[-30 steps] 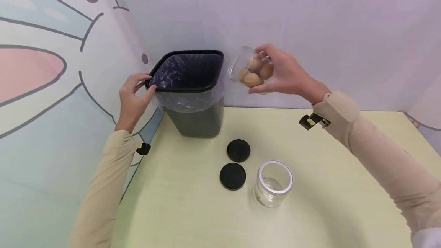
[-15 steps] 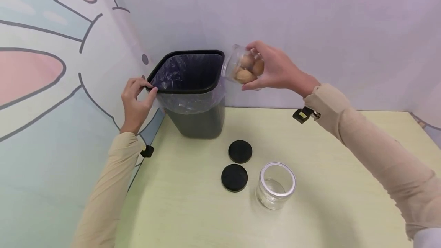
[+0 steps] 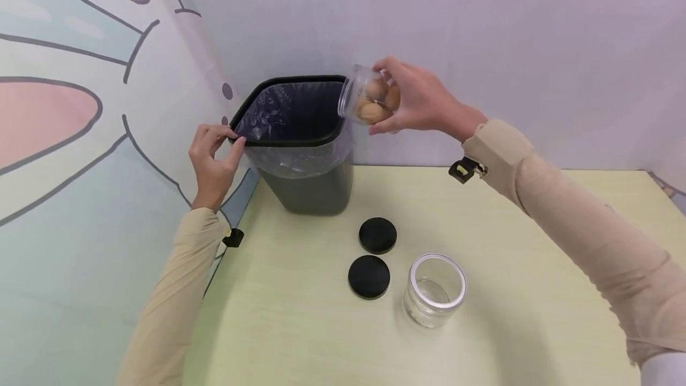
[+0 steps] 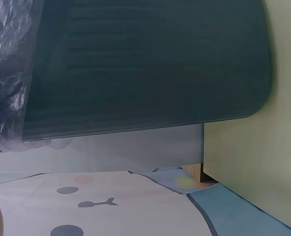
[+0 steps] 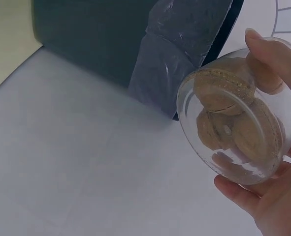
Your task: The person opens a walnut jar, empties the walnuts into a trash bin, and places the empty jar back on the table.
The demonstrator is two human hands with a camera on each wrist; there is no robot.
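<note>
My right hand (image 3: 423, 100) grips a clear jar (image 3: 349, 95) tipped on its side, its mouth overlapping the right rim of the trash can in the head view. Several round tan-brown pieces (image 3: 372, 112) lie inside; through the jar's base in the right wrist view, these brown pieces (image 5: 221, 91) show rough seams round their middles. At the front left corner of the dark grey trash can (image 3: 316, 189), my left hand (image 3: 211, 162) pinches the black rim between thumb and fingers. A clear plastic liner (image 3: 295, 162) folds over that rim. The left wrist view shows the trash can's side (image 4: 150, 64).
Two black round lids (image 3: 377, 235) lie on the pale yellow table (image 3: 284, 326) in front of the trash can. To their right stands a second clear jar (image 3: 429, 308) with a silvery rim. Behind is a plain pale wall (image 3: 482, 28); a cartoon-printed wall (image 3: 64, 267) borders the left.
My right hand has carried the tilted jar left and slightly up, from beside the trash can to its rim. The brown pieces stay inside. My left hand keeps its pinch on the rim.
</note>
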